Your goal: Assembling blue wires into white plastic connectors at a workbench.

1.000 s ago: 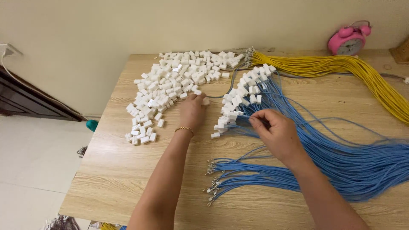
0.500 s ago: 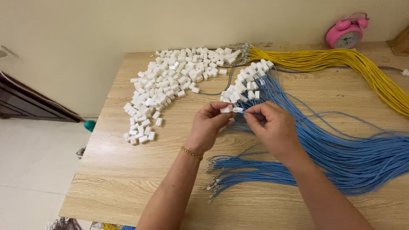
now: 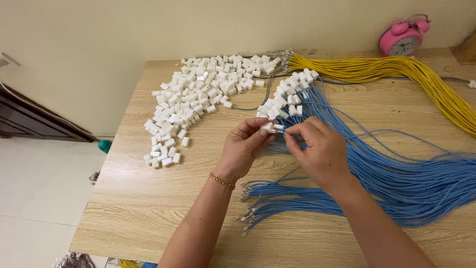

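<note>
I hold a small white plastic connector [image 3: 268, 127] pinched between the thumb and fingertips of my left hand [image 3: 243, 149], lifted just above the tabletop [image 3: 148, 218] near its middle. My right hand [image 3: 317, 151] is closed in a fine pinch on the end of one blue wire [image 3: 280, 133], its metal tip touching the connector, so the two hands meet fingertip to fingertip.

The connector looks light, hard and smooth, small enough to slip or spin, so I judge it is best gripped across its flat sides with the open end turned toward the wire. The wire is thin and limp; held far back it would bend, so I take it close behind the metal tip, where it is stiff enough to steer.

The loose blue wires [image 3: 396, 183] fan out to the right and near side of my hands, their bare ends lying near my left wrist. Wires already fitted with white connectors [image 3: 290, 92] lie just beyond my hands. A heap of loose connectors [image 3: 193, 99] spreads to the far left, yellow wires [image 3: 396, 72] run along the far right, and a pink alarm clock [image 3: 402, 38] stands at the far edge.
</note>
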